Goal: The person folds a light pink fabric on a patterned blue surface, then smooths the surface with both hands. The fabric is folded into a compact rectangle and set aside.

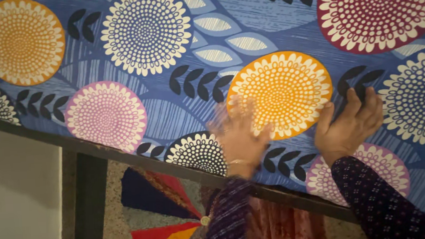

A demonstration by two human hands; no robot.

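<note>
A blue bedsheet (245,19) with big round flowers in orange, pink, maroon and navy covers a flat surface and fills most of the head view. My left hand (236,136) lies flat on the sheet by the orange flower, blurred, fingers spread, holding nothing. Just to its right, my right hand (349,126) rests on the sheet with its fingers loosely bent upward, also holding nothing. Both arms wear dark patterned sleeves and reach in from below.
The sheet's near edge ends at a dark frame (101,153) that runs diagonally. Below it lie a speckled floor (113,229), a round multicoloured mat (164,211) and a pale panel (20,195) at the left.
</note>
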